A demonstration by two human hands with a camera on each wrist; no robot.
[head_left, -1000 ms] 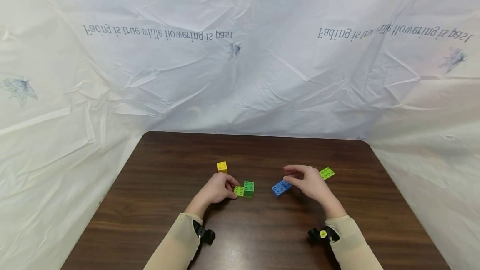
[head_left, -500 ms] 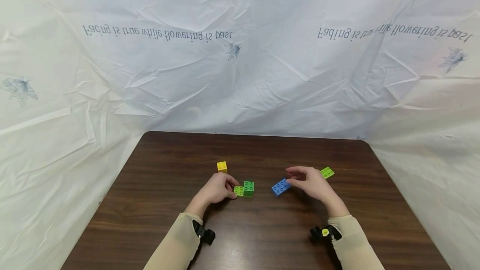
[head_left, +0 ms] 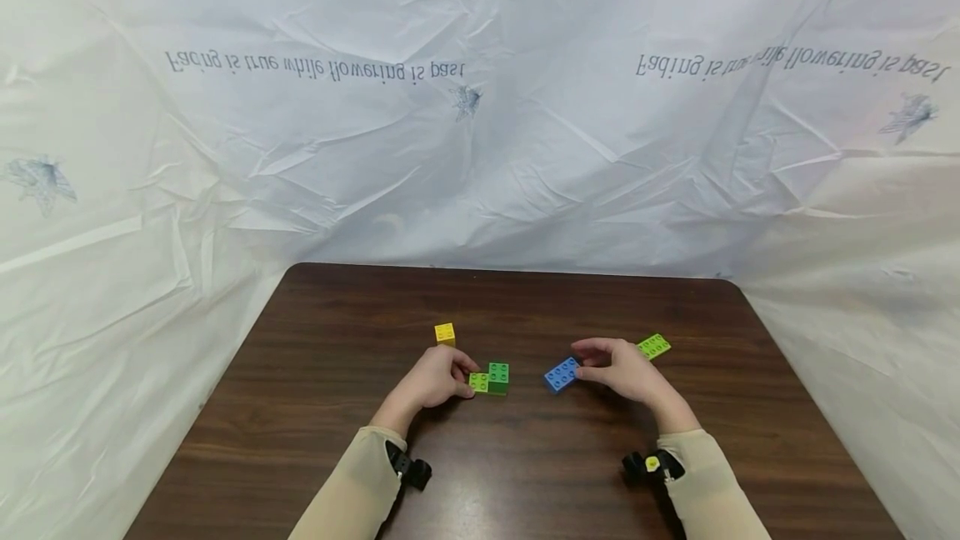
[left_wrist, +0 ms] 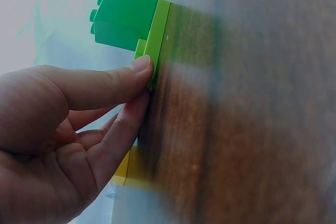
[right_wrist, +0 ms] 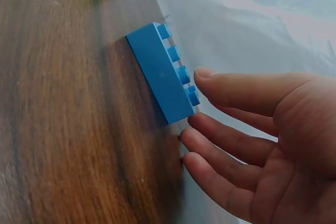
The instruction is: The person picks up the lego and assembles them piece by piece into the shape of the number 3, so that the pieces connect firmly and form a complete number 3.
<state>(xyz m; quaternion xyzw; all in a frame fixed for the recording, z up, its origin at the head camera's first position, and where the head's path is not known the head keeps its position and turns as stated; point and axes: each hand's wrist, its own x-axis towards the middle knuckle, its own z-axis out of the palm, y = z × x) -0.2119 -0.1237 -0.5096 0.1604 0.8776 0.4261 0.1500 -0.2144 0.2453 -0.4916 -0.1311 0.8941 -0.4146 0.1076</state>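
Observation:
A dark green brick (head_left: 498, 377) is stacked on the right half of a lime green plate (head_left: 478, 382). My left hand (head_left: 426, 377) pinches the plate's left end between thumb and fingers, clear in the left wrist view. To the right lies a blue brick (head_left: 562, 375), studs up. Beside its right end is my right hand (head_left: 627, 369), with fingers bent loosely and spread from the thumb. In the right wrist view the thumb (right_wrist: 226, 87) is close to the blue brick's studs; whether it touches them I cannot tell.
A yellow brick (head_left: 445, 333) stands behind my left hand. Another lime green plate (head_left: 654, 346) lies behind my right hand, partly covered by it. The brown wooden table (head_left: 510, 473) ends at a printed white sheet (head_left: 480, 165) at the back.
My right hand has drawn back slightly to the right, its thumb now at the blue brick's end rather than over it. My left hand and the stacked bricks stay put.

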